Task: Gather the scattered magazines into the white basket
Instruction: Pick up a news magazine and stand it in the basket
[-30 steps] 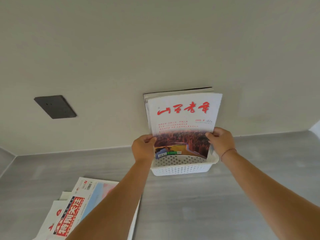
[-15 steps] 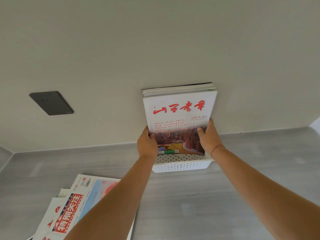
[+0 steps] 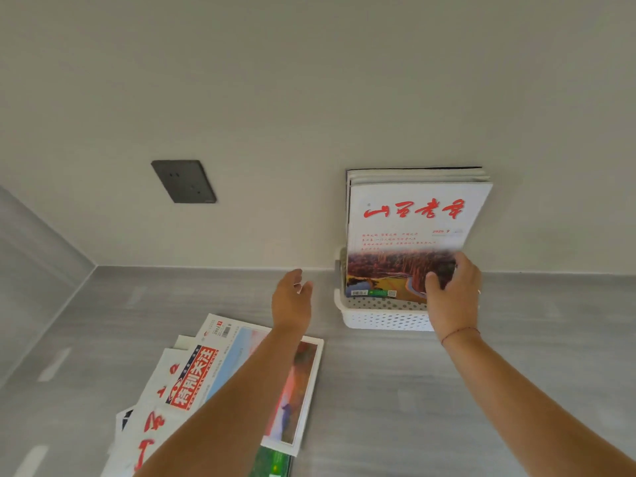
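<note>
The front magazine (image 3: 413, 235) stands upright in the white basket (image 3: 385, 318), right of the middle of the frame, with several other magazines (image 3: 413, 175) standing behind it against the wall (image 3: 309, 80). Its lower edge is inside the basket, and most of its height is above the rim. The right hand (image 3: 452, 294) is on its lower right corner; the fingers (image 3: 434, 282) curl over the cover, but I cannot tell if they really pinch it or only press on it. The left hand (image 3: 292, 299) is in the air left of the basket, with fingers spread and holding nothing.

At the lower left of the frame, the scattered magazines (image 3: 220, 383) lie in a loose fan on the grey bench (image 3: 378, 407), partly under the left forearm. These are not yet gathered.

The risk, as I judge it, is the tall stack in a low basket. If the right hand lets go too quickly, the front magazine may tip forward and fall onto the bench. The basket looks light, so a push could slide it. On the fan, a one-hand grasp could take only the top copy and make the others slip away.
</note>
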`<state>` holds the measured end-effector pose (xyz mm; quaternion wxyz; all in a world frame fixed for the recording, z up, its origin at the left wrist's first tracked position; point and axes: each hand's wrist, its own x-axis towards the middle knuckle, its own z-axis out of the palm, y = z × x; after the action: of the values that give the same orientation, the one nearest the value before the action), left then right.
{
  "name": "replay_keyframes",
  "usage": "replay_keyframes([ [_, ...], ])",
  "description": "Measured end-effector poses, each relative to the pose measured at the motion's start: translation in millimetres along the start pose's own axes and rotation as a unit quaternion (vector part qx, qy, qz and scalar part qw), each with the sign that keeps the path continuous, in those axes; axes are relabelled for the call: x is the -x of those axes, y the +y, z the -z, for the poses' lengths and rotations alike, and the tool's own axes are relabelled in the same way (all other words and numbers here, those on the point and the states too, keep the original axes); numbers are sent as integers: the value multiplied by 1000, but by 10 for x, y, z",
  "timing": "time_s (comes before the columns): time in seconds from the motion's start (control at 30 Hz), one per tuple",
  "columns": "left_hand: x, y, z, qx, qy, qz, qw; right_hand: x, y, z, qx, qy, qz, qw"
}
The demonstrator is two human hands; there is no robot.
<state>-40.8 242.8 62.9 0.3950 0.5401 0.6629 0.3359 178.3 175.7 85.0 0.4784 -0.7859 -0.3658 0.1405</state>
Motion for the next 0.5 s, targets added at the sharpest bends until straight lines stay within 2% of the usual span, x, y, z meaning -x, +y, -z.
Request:
replay_keyframes([
  [0.07,138,-339,289,-13,12,33,999,447,-65,-151,-13,-30,46,998],
  [0.17,393,-871,703,-34,76,108,991,1039,-63,-492,28,-153,81,985],
  [0.3,783,-1456,1095,1,160,208,965,1471,-97,-993,105,-363,84,922],
  [0.4,1028,-1644,1183,57,171,255,950,1480,-190,-1292,171,-419,109,885],
  [0.5,1113,-1662,1182,102,185,293,933,1343,-223,-1483,238,-452,92,855],
])
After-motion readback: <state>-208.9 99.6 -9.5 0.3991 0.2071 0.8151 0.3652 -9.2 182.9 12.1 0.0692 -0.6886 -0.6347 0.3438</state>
